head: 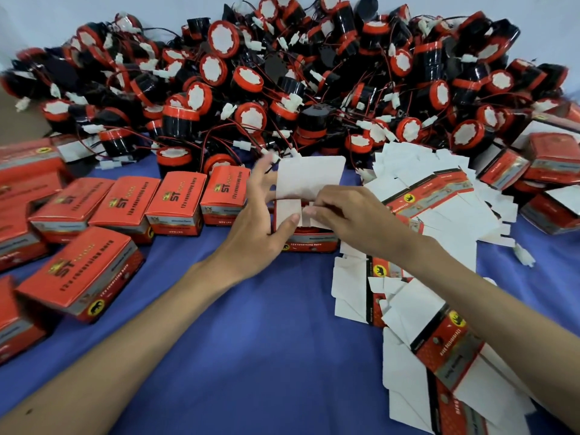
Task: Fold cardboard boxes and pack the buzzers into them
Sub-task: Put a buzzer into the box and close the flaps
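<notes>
Half-closed box sits mid tabletop, just in front of the big pile of red-and-black buzzers. Its top flap stands up, white inside showing. Left hand wraps the box's left side, thumb pressing a side flap down. Right hand has fingers curled, pinching the right side flap. Contents of the box can't be made out. Closed boxes lie to the left, flat unfolded boxes are heaped on the right.
</notes>
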